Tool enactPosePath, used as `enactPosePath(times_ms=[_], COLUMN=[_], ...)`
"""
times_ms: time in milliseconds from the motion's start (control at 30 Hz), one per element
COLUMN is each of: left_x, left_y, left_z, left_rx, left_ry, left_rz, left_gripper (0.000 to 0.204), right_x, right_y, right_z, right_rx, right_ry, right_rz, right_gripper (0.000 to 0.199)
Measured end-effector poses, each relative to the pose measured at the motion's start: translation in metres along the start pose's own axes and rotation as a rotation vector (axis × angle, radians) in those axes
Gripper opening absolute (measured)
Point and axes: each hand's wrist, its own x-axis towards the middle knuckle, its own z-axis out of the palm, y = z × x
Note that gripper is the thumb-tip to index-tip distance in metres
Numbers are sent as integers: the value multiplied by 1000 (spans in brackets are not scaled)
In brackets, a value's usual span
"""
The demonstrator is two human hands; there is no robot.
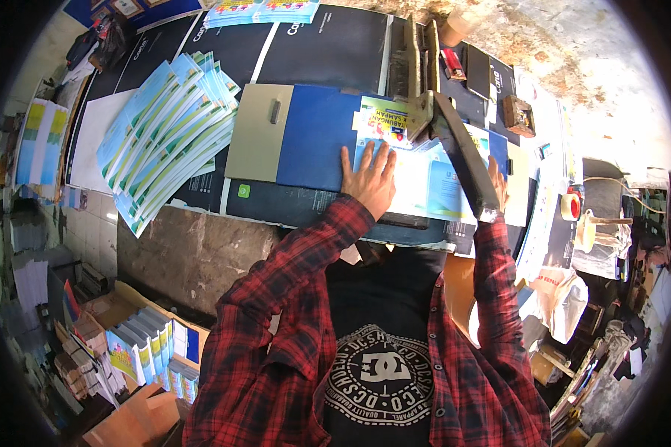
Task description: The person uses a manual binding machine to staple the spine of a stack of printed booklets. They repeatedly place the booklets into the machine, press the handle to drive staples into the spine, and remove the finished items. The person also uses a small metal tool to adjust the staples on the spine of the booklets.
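Observation:
My left hand [369, 179] lies flat with its fingers spread on the left part of a light-blue printed sheet [417, 179], beside a dark blue board [313, 138]. At the sheet's right side is my right hand [498, 188], partly hidden behind a long dark metal lever [462, 153]; its visible fingers are stretched out. The lever slants from a rusty metal bracket [420, 115] toward my right wrist. Under the bracket, the sheet's upper left shows a yellow and green printed panel [382, 119].
Left of the blue board lies a beige panel [257, 127] with a small metal handle. A fanned pile of printed sheets [171, 127] covers the table's left. Red tape [570, 206] and a wooden block [518, 115] sit right. Below left, a cardboard box [194, 344] holds booklets.

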Motion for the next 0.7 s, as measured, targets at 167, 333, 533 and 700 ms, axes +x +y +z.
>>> enactPosePath(times_ms=[167, 333, 533, 700], left_x=[0, -5, -2, -7], left_y=[-3, -7, 4, -1], left_z=[-3, 2, -6, -3], left_rx=[9, 38, -36, -28], left_ry=[14, 26, 1, 6], left_rz=[-17, -51, -33, -39], left_gripper=[49, 49, 50, 48], right_x=[66, 52, -42, -45], right_y=[-137, -212, -191, -195], right_z=[-165, -209, -105, -94], right_rx=[443, 385, 176, 220], right_ry=[210, -45, -50, -71], right_rz=[-341, -485, -370, -360], right_gripper=[55, 69, 83, 87])
